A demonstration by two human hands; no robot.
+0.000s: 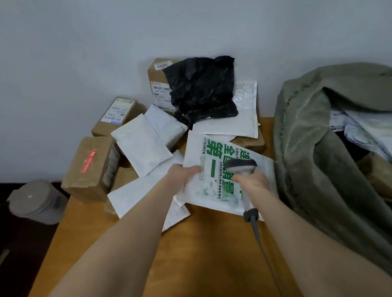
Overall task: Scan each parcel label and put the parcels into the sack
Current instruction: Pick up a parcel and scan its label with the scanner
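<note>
Orange-brown wooden table against a pale wall, its far half loaded and its near half bare wood.

A slumped olive-green fabric sack takes up the right side, its mouth open toward the right. A heap of parcels fills the far left. Brown cardboard boxes stand along the left edge, and plain white plastic mailers overlap beside them. A white plastic mailer with green print lies on top in the middle. At the far end, a crumpled black plastic bag drapes over a labelled cardboard box.
</note>
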